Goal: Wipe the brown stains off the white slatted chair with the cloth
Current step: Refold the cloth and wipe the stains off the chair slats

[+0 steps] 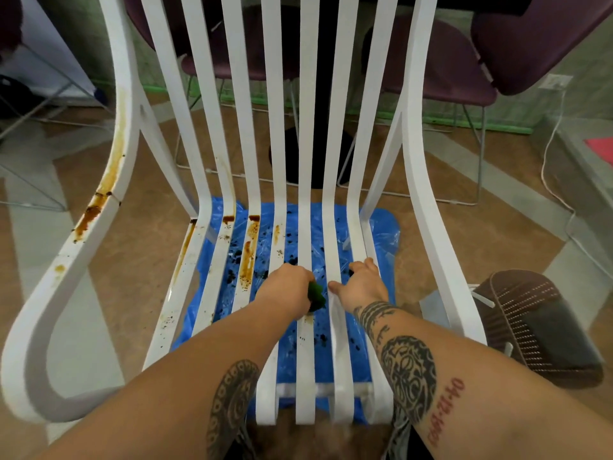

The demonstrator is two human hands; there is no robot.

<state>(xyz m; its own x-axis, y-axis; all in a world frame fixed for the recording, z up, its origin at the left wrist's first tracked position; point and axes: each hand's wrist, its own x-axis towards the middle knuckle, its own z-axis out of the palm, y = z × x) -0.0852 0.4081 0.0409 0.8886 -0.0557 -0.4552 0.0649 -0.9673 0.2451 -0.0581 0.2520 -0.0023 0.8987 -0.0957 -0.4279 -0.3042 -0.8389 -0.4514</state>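
Both arms reach forward over the seat of the white chair (306,161). The left hand (286,287) is curled tight around a green cloth (315,295) and presses it on a middle slat. The right hand (363,283) lies flat on the slats just beside it, fingers spread out. Brown stains (247,257) mark the slats left of the hands. A blue sheet (381,227) lies under the chair.
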